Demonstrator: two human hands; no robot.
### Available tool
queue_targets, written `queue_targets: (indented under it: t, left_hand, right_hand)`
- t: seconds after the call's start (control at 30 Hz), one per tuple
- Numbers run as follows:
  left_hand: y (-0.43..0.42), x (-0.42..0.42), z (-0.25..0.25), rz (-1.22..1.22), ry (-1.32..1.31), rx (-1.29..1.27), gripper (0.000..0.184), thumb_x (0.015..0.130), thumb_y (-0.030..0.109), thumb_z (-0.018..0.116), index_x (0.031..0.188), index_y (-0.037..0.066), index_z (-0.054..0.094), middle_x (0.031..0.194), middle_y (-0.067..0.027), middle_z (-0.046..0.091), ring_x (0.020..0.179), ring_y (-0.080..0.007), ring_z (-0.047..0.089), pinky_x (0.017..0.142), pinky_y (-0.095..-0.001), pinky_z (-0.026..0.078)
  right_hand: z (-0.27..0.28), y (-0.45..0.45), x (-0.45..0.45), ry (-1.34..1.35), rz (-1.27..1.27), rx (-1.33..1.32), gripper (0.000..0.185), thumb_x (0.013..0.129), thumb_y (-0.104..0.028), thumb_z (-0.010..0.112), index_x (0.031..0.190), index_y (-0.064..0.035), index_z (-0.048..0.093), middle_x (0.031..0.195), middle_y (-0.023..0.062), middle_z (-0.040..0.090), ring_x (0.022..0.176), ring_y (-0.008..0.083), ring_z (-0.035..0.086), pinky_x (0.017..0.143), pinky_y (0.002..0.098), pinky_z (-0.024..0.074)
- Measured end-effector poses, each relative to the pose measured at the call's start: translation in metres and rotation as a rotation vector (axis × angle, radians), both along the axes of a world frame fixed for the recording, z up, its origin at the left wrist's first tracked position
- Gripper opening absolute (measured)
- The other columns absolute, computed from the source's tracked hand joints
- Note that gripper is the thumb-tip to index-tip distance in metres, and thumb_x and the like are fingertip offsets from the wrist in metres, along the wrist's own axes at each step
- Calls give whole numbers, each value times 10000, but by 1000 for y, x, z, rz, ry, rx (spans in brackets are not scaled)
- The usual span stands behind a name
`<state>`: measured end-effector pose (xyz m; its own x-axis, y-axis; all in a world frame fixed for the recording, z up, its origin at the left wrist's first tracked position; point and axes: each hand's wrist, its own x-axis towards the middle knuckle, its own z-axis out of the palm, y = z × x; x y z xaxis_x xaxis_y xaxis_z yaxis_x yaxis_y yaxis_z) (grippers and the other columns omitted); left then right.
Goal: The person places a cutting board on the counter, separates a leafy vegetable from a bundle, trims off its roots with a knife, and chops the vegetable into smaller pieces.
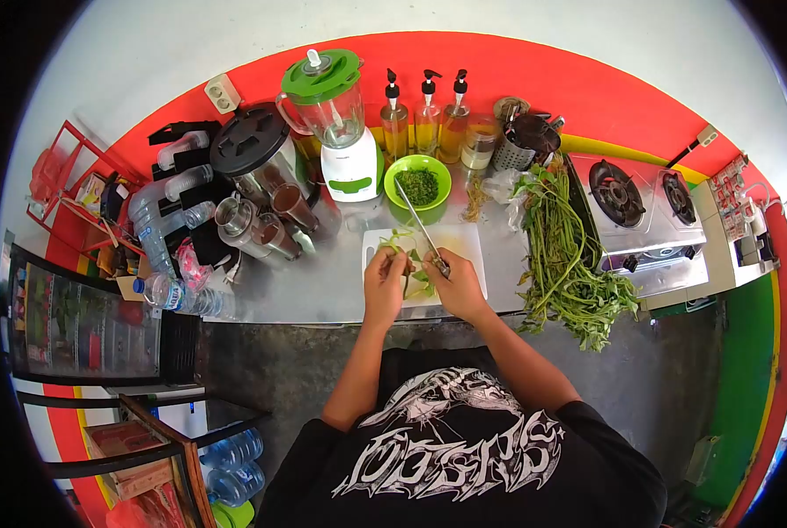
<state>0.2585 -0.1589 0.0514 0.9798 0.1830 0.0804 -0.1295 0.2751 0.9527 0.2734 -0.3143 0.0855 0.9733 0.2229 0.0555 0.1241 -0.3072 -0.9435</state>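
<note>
My left hand (pixel 385 280) is closed on a leafy green stem (pixel 396 242) above the left part of a white cutting board (pixel 469 242). In my right hand (pixel 457 286) is the handle of a knife (pixel 417 217), its blade slanting up and to the left over the board. Loose green leaves (pixel 422 280) lie on the board between my hands. Just behind the board stands a bright green bowl (pixel 397 209) with chopped greens (pixel 418 186) in it. A big bundle of long leafy stems (pixel 559 255) lies right of my right hand, hanging over the counter's front edge.
Behind the bowl are a blender (pixel 336 123) and several pump bottles (pixel 428 123). A gas stove (pixel 636 207) stands at the right. Metal cups (pixel 244 220), a large lidded container (pixel 251 145) and plastic bottles (pixel 182 295) crowd the left side of the steel counter (pixel 297 295).
</note>
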Motion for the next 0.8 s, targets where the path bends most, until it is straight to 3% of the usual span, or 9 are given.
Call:
queue_targets:
  t: [0.1, 0.23, 0.3, 0.37, 0.57, 0.6, 0.63, 0.77, 0.8]
  left_hand:
    - [10, 4, 1, 117, -23, -65, 119, 1017, 84, 535, 934, 10, 577, 857, -34, 598, 791, -116, 570, 775, -279, 486]
    - [16, 2, 2, 159, -7, -27, 215, 997, 51, 525, 1189, 11, 614, 908, -47, 632, 839, -122, 588, 800, -279, 493]
    - [14, 1, 4, 127, -13, -29, 331, 980, 20, 516, 1305, 5, 581, 925, -47, 644, 853, -119, 578, 821, -270, 474]
    - [14, 2, 3, 98, 7, 3, 388, 986, 44, 505, 1367, -3, 554, 850, -14, 582, 771, -96, 473, 741, -247, 407]
    - [16, -1, 17, 18, 66, -9, 376, 1075, 210, 462, 1398, 42, 557, 690, 28, 476, 628, -60, 393, 599, -234, 318]
    - [14, -2, 20, 9, 86, -2, 383, 1075, 203, 461, 1414, 46, 543, 696, 20, 495, 622, -61, 396, 591, -233, 321]
    - [13, -3, 23, -2, 105, 5, 391, 1075, 197, 459, 1430, 50, 528, 702, 11, 513, 616, -62, 399, 583, -233, 325]
    - [7, -2, 22, -83, 37, 45, 442, 1069, 175, 463, 1501, 80, 449, 892, -83, 692, 654, -86, 508, 639, -234, 435]
    - [5, -1, 21, -88, 35, 44, 441, 1067, 160, 466, 1500, 83, 451, 919, -92, 703, 661, -87, 520, 645, -236, 446]
  right_hand:
    - [4, -3, -2, 52, -62, -26, 122, 941, -120, 644, 951, 2, 647, 660, 87, 593, 569, 131, 499, 558, 325, 408]
    - [-18, -12, 5, 41, -118, -5, 122, 933, -119, 646, 973, -6, 663, 634, 78, 565, 549, 122, 469, 543, 328, 390]
    - [-27, -15, 9, 29, -135, -68, 151, 938, -134, 649, 1028, -17, 683, 600, -17, 448, 558, 69, 387, 522, 294, 330]
    - [-31, -19, 10, 48, -129, -85, 207, 926, -142, 656, 1087, -19, 700, 602, -10, 454, 562, 77, 394, 528, 297, 340]
    - [-31, -20, 1, 72, -71, -82, 274, 917, -174, 675, 1123, 3, 707, 616, -10, 474, 582, 86, 405, 550, 297, 364]
    - [-29, -21, 1, 92, -35, -63, 320, 917, -185, 685, 1140, 45, 688, 675, 74, 597, 591, 103, 471, 572, 296, 412]
    - [-27, -21, -1, 93, -36, -63, 320, 917, -185, 685, 1140, 45, 688, 675, 74, 597, 591, 103, 471, 572, 296, 412]
    - [-11, -22, -11, 192, 9, -16, 368, 941, -215, 675, 1191, 55, 669, 694, 16, 506, 634, 90, 414, 576, 283, 375]
    - [-7, -22, -13, 168, 28, 24, 359, 956, -199, 660, 1226, 38, 661, 673, -36, 445, 605, 62, 361, 546, 263, 319]
